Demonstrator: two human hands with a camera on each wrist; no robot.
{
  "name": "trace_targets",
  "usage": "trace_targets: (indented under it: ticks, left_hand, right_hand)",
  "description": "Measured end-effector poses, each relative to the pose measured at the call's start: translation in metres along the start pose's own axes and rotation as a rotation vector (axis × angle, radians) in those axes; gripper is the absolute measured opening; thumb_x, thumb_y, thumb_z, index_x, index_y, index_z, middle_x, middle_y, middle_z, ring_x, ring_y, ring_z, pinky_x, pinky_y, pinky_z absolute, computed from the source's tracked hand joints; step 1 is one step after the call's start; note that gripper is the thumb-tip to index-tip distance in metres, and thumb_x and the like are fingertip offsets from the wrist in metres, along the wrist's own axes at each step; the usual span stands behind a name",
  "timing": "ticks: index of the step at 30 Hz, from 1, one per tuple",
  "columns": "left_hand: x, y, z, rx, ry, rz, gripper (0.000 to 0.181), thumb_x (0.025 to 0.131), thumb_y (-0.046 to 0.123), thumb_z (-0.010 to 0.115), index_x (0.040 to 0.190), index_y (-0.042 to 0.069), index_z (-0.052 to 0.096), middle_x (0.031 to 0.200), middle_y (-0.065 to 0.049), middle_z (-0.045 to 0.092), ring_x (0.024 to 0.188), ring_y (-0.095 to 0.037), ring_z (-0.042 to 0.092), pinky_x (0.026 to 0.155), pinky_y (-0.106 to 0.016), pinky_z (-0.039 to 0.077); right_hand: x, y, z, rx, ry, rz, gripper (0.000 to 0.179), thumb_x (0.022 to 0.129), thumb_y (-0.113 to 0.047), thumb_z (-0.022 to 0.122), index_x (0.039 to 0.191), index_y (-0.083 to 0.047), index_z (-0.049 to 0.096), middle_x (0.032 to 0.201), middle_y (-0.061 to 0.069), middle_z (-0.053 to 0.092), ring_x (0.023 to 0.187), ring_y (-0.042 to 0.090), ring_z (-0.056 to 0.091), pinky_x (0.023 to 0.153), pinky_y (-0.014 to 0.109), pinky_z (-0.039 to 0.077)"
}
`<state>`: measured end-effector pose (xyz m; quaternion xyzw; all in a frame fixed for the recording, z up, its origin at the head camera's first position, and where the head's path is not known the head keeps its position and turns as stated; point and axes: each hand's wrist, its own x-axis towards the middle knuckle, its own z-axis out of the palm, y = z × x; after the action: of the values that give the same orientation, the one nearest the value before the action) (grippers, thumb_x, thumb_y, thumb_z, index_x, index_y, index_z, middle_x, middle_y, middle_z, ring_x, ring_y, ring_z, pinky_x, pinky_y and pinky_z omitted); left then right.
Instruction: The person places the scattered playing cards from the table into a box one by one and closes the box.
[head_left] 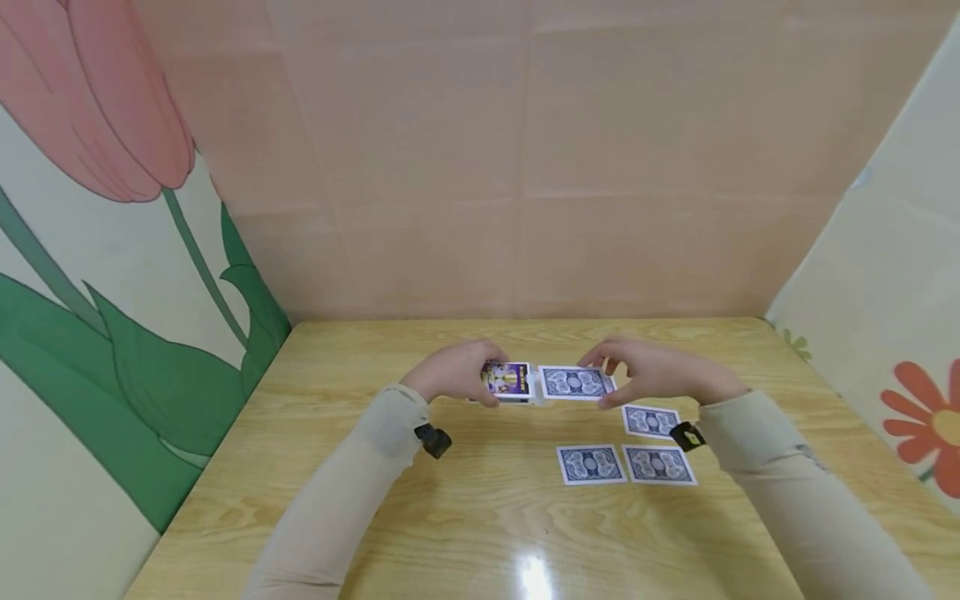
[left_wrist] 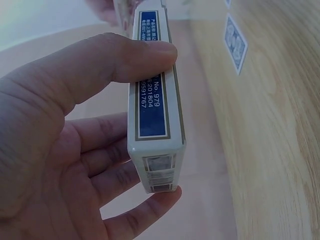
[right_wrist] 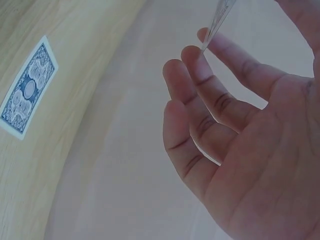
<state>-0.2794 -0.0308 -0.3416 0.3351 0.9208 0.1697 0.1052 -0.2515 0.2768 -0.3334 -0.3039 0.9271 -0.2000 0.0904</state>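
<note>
My left hand (head_left: 457, 372) grips a playing-card box (head_left: 507, 380) above the table, thumb along one narrow side and fingers on the opposite side. In the left wrist view the box (left_wrist: 151, 112) shows a dark blue side label with white print. Just right of the box's flap end, a blue-backed playing card (head_left: 573, 382) is pinched by the thumb and fingers of my right hand (head_left: 654, 372). The right wrist view catches that card (right_wrist: 218, 22) almost edge-on; whether others lie behind it, I cannot tell.
Three blue-backed cards lie face down on the wooden table (head_left: 315, 467): one at the front left (head_left: 591, 465), one at the front right (head_left: 659, 465), and one behind (head_left: 649, 422), partly under my right wrist. A pink back wall (head_left: 480, 183) and printed side panels enclose the table.
</note>
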Motion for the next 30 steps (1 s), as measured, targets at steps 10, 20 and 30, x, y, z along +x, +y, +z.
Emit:
trace_targets:
  ticks: [10,20,30]
  left_hand:
    - [-0.002,0.0005,-0.002,-0.013,0.0,-0.016,0.061,0.076,0.026,0.082,0.131,0.014,0.058,0.114,0.002,0.062,0.089,-0.01,0.057,0.077,-0.027,0.049]
    - [0.0008,-0.002,0.0009,0.013,0.002,0.017,0.06,0.076,0.026,0.082,0.13,0.013,0.059,0.115,0.002,0.062,0.09,-0.01,0.057,0.079,-0.026,0.049]
    - [0.0013,-0.0032,0.0021,0.032,0.001,0.021,0.06,0.076,0.027,0.082,0.13,0.014,0.059,0.115,0.002,0.061,0.092,-0.01,0.056,0.08,-0.027,0.048]
  right_hand:
    - [0.0073,-0.0051,0.0045,0.027,-0.042,-0.019,0.055,0.079,-0.037,0.078,0.127,-0.017,0.06,0.116,0.002,0.055,0.1,0.024,0.053,0.079,0.039,0.046]
    - [0.0071,-0.0059,0.0034,0.055,-0.041,-0.03,0.057,0.079,-0.034,0.079,0.128,-0.013,0.059,0.117,0.005,0.054,0.1,0.022,0.051,0.077,0.034,0.043]
    - [0.0078,-0.005,0.0028,0.051,-0.042,-0.046,0.059,0.079,-0.036,0.078,0.129,-0.013,0.058,0.12,0.006,0.053,0.105,0.026,0.051,0.078,0.035,0.044]
